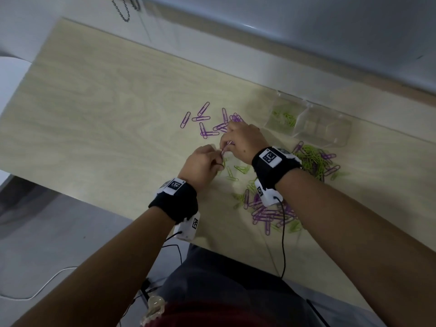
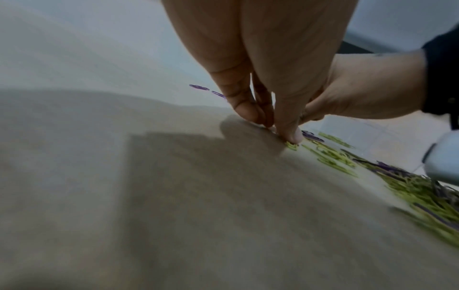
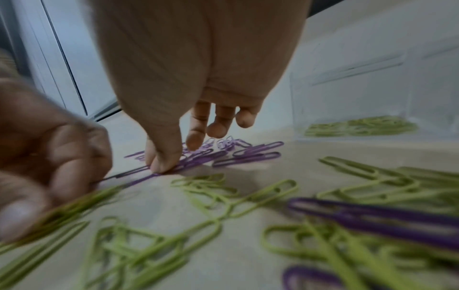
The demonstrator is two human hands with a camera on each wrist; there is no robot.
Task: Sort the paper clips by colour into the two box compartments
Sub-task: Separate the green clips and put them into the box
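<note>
In the head view, a purple clip (image 1: 226,147) is pinched between the thumb and forefinger of the right hand (image 1: 243,142), and its lower end is met by the curled fingertips of the left hand (image 1: 200,165), where a green clip (image 1: 223,162) is also held. Loose purple clips (image 1: 203,123) are scattered on the table (image 1: 94,114) beyond the hands. The clear two-compartment box (image 1: 306,121) is seen further right near the wall; green clips (image 1: 284,118) lie in its left compartment, while the right compartment looks bare, though the glare makes this uncertain. A mixed heap (image 1: 313,161) is spread beside the right wrist, and another mixed heap (image 1: 266,211) is partly covered by the right forearm.

In the left wrist view, the left fingertips (image 2: 290,133) are pressed together down at the table, touching a green clip (image 2: 292,146); the picture is blurred, so the grip itself cannot be made out well.

In the right wrist view, the purple clip (image 3: 139,177) is clamped by the right thumb and forefinger (image 3: 161,162), with the remaining fingers hanging loosely apart. Its other end is gripped by the left hand (image 3: 49,157), along with blurred green clips (image 3: 62,213).
</note>
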